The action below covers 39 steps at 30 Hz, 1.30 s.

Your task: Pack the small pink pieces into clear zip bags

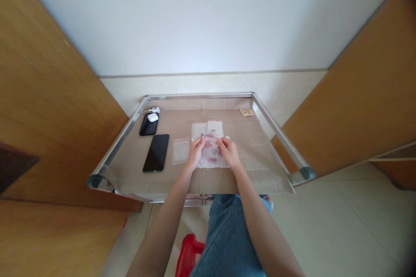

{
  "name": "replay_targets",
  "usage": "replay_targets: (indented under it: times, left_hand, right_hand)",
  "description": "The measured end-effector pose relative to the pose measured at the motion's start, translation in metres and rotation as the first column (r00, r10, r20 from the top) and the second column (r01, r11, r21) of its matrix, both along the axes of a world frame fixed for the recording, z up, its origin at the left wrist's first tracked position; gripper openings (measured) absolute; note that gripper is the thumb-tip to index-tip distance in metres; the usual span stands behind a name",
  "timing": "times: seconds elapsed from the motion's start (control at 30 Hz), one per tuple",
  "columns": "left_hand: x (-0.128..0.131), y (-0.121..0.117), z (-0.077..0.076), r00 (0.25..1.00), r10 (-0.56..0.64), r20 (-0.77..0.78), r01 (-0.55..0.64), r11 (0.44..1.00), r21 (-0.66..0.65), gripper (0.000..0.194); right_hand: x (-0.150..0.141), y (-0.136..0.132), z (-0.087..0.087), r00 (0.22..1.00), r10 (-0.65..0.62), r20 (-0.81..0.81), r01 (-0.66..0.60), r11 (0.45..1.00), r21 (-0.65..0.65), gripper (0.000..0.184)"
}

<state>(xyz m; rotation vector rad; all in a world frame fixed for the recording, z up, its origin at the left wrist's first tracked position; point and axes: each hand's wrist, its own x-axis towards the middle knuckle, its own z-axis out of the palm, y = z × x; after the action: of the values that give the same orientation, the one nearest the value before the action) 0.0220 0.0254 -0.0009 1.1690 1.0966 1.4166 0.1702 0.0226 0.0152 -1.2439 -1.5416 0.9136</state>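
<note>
Together, both hands [211,151] pinch a clear zip bag [211,158]

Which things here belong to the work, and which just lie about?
In use: left hand, right hand, clear zip bag with pink contents, small clear zip bag beside it.

Lying about: black smartphone, dark phone under white earbuds case, small brown card.

Light-blue denim jeans [229,238] (faded wash) — bare left hand [195,153], bare right hand [229,152], forearms [172,207] uncovered.

Bare forearms [165,229] angled inward, left hand [195,154], right hand [229,152] just apart, palms down, fingers bent
</note>
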Motion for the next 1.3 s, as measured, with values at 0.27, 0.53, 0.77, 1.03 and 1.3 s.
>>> replay_targets:
  times: [0.27,0.53,0.77,1.03,1.3]
  left_hand:
    - [-0.004,0.006,-0.013,0.982,0.177,0.068,-0.171,0.982,-0.083,0.042]
    - [-0.001,0.004,-0.005,0.982,0.137,0.128,-0.128,0.989,-0.073,0.036]
    - [0.002,0.001,-0.002,0.998,0.045,0.041,-0.044,0.999,-0.025,0.034]
    - [-0.001,0.002,-0.007,0.981,0.142,0.129,-0.14,0.99,-0.019,0.031]
    - [-0.004,0.003,-0.003,0.971,0.213,0.112,-0.209,0.977,-0.042,0.035]
  right_hand:
    - [-0.002,-0.003,-0.002,0.986,0.134,0.097,-0.138,0.99,0.03,0.026]
    - [-0.001,0.003,-0.009,0.998,0.054,0.035,-0.056,0.996,0.064,0.024]
    - [-0.001,0.006,-0.01,0.998,-0.008,-0.059,0.011,0.999,0.047,0.031]
    - [-0.006,0.006,-0.01,0.985,0.021,-0.172,-0.023,1.0,-0.007,0.053]
    - [-0.008,0.005,-0.009,0.994,0.097,-0.058,-0.096,0.995,0.022,0.041]
